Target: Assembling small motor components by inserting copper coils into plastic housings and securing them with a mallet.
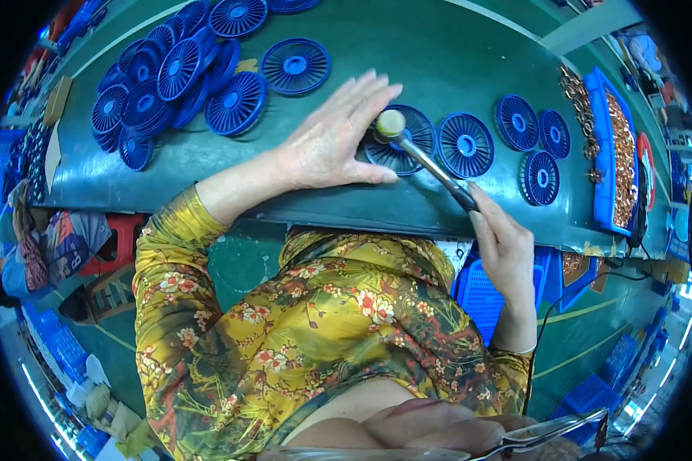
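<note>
Left hand lies flat and spread open, pinning the blue disc to the green desk near centre; right hand, at 4 o'clock of it, wraps shut on the handle of the mallet, whose pale head sits on that disc. Looks a light, stiff, thin-ribbed plastic piece, likely brittle, best held by rim or hub. Counted: one mallet, four more discs in a loose row at 3 o'clock, and a pile of roughly fifteen at 10 o'clock.
</note>
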`<state>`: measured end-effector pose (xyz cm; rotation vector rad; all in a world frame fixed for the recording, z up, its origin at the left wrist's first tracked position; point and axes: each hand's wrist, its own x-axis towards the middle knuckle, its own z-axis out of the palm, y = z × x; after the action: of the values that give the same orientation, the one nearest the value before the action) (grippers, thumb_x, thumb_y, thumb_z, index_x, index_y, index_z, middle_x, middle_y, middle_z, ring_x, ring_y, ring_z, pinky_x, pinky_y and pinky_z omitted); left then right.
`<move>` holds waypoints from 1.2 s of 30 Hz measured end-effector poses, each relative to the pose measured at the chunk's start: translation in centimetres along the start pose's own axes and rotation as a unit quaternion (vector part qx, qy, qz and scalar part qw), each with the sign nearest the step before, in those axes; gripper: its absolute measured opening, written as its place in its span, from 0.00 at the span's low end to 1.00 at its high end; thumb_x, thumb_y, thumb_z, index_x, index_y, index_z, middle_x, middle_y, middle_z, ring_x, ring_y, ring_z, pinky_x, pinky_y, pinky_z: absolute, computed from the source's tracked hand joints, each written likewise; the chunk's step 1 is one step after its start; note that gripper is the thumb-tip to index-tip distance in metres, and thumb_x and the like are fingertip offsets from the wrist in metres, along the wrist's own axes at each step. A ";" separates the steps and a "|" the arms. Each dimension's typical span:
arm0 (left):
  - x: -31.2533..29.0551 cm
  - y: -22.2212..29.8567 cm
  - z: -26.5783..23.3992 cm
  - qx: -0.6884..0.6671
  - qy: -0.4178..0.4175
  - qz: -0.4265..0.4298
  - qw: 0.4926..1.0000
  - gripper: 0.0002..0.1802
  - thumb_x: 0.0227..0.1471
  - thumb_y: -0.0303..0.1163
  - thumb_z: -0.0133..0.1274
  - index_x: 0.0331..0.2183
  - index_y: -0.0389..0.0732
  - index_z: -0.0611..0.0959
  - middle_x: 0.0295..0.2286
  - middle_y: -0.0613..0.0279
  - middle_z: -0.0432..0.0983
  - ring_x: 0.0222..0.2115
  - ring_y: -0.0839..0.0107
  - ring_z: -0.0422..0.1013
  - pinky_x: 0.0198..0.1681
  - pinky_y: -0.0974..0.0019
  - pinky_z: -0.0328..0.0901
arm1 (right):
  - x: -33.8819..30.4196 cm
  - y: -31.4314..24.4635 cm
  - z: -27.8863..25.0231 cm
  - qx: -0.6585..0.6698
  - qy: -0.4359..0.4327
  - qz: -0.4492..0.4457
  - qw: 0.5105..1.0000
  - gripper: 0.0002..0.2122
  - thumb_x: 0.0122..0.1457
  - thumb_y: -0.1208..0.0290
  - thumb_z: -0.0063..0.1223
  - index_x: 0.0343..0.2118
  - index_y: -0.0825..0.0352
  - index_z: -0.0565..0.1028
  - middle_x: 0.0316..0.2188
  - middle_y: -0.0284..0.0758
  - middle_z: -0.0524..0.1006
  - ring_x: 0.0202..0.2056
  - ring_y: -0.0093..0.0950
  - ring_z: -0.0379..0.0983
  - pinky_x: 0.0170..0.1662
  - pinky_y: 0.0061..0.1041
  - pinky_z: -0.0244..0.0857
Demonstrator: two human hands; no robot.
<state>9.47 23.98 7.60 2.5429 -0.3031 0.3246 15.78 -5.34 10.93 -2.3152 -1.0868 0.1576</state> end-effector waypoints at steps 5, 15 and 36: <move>-0.8 -3.0 -5.3 0.208 0.083 -0.032 0.974 0.56 0.37 0.58 0.62 0.59 0.37 0.59 0.57 0.37 0.55 0.62 0.44 0.45 0.63 0.45 0.40 | -1.5 0.4 -1.5 0.161 -0.120 0.048 0.978 0.14 0.57 0.78 0.51 0.47 0.69 0.74 0.44 0.44 0.77 0.45 0.38 0.75 0.47 0.27 0.68; 0.3 -1.5 -3.0 0.179 0.044 -0.079 0.980 0.49 0.34 0.46 0.66 0.54 0.36 0.63 0.42 0.42 0.71 0.47 0.47 0.65 0.57 0.47 0.53 | 0.4 0.7 0.3 0.028 0.039 0.072 0.996 0.14 0.60 0.73 0.50 0.49 0.64 0.74 0.29 0.46 0.78 0.24 0.31 0.75 0.28 0.27 0.66; -0.8 -1.2 -0.5 -0.054 0.028 -0.131 0.990 0.58 0.33 0.43 0.69 0.61 0.39 0.53 0.53 0.42 0.64 0.54 0.49 0.62 0.56 0.56 0.59 | 2.6 -0.7 1.7 -0.065 -0.014 -0.012 0.998 0.15 0.58 0.64 0.53 0.48 0.57 0.74 0.28 0.41 0.78 0.26 0.39 0.76 0.28 0.33 0.69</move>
<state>8.95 25.37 7.12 2.4242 0.0348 0.2700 16.46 -2.27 10.20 -2.4197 -1.1683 0.1132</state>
